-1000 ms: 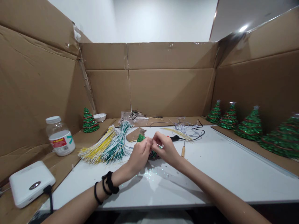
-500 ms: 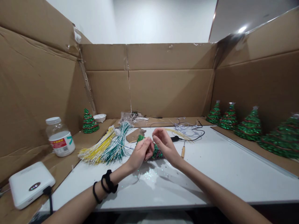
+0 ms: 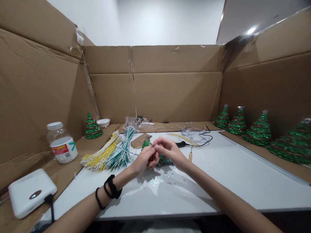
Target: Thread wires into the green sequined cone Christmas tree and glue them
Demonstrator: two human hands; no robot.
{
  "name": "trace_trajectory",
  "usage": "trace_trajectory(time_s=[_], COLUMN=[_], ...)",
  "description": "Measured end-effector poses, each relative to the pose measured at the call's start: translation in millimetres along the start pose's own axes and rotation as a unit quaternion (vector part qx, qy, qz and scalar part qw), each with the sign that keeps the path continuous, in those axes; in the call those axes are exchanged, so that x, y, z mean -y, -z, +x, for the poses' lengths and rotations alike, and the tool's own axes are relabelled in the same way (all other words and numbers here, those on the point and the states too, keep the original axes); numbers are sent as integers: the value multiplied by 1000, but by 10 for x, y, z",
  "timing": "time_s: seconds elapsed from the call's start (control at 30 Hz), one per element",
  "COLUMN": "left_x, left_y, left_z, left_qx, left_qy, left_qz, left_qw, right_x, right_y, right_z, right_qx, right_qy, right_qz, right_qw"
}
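Head view: one small green sequinned cone tree with red bands (image 3: 166, 160), on its side at the centre of the white tabletop (image 3: 218, 174). The left hand (image 3: 143, 159) and right hand (image 3: 170, 151) are both closed on it, fingertips pinching together above. Four finished sequinned trees (image 3: 239, 122) stand along the right ledge, and one lone sequinned tree (image 3: 91, 127) stands on the left. One white-lidded plastic jar (image 3: 62, 142).

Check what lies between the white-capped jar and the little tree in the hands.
Head view: yellow wires and green wires, two fanned bundles side by side, lie between the jar and the small tree.
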State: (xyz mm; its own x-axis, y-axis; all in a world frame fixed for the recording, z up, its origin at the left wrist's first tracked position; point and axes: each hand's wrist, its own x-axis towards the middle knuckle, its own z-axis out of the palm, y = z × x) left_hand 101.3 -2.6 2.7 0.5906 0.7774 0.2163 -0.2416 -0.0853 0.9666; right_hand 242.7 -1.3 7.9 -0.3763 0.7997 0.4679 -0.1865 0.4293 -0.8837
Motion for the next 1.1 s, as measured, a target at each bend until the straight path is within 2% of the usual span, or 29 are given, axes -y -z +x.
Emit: trace_trajectory(time_s=[0.4,0.7,0.9,1.1], left_x=[26,-15,17,17], left_y=[5,-44,-15,-5], left_z=[-5,-14,-9,-16], left_qx=[11,7,26,35], left_qy=[12,22,30,30], left_qz=[-19,-38,-37,-37], left_qw=[1000,999,999,998], right_x=[-92,-55,-12,-23], right_y=[-61,-40,-23,-19], right_z=[-58,-60,-54,-45], right_qx=[63,78,114,115], right_qy=[-1,5,20,31], right_qz=[93,83,87,97], right_qw=[994,994,989,988])
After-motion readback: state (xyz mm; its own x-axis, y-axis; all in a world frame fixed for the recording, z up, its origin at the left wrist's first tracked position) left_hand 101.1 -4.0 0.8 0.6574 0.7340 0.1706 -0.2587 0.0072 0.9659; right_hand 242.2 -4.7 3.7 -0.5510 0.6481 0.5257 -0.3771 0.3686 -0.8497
